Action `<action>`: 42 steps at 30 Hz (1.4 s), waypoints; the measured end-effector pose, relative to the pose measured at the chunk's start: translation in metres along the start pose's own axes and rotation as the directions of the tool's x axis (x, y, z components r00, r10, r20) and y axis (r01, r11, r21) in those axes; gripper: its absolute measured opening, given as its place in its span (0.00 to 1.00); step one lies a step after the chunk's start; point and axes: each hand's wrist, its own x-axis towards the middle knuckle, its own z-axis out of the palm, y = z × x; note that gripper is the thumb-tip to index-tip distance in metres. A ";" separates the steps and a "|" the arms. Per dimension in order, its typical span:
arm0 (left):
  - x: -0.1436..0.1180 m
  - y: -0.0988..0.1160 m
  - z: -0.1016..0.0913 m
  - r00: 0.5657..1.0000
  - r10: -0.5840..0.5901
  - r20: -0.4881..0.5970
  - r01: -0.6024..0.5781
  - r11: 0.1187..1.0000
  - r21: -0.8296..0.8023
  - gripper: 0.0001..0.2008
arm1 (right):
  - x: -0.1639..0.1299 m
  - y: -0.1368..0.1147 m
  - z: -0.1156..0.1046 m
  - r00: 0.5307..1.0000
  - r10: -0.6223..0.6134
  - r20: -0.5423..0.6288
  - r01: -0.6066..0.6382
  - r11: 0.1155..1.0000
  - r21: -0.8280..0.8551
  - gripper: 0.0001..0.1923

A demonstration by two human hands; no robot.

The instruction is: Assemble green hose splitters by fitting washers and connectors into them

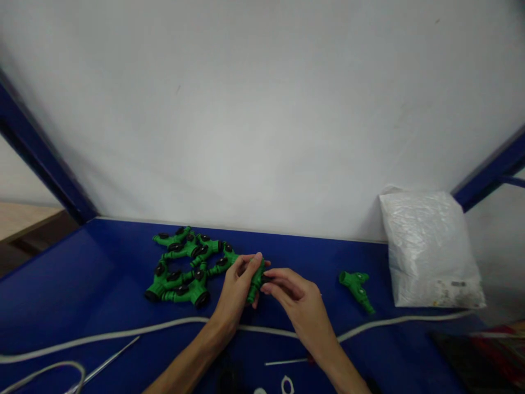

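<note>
My left hand (237, 289) grips a green plastic hose fitting (256, 280) over the middle of the blue table (82, 284). My right hand (296, 302) touches the same fitting from the right, fingertips pinched at a small dark part on its side. Just left of my hands lies a pile of several similar green fittings with black knobs (185, 265). One more green fitting (357, 289) lies alone to the right.
A white plastic bag (429, 249) stands at the back right against the white wall. A white cord (123, 332) runs across the table's front. A thin metal rod (107, 361) and a small tool with a red handle (289, 361) lie near the front edge.
</note>
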 end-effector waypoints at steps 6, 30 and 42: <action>-0.003 0.001 -0.001 0.999 0.045 -0.018 -0.044 0.998 0.047 0.24 | -0.004 0.003 0.006 0.994 -0.107 -0.024 0.103 0.988 -0.114 0.06; -0.017 0.004 -0.001 0.953 0.300 0.030 -0.299 0.930 0.214 0.14 | -0.005 -0.011 0.020 0.977 0.187 0.106 -0.212 0.919 0.333 0.20; -0.010 -0.002 -0.001 0.978 -0.143 0.152 0.144 0.990 0.008 0.30 | -0.007 -0.016 0.011 0.989 -0.136 -0.055 0.113 0.946 -0.305 0.07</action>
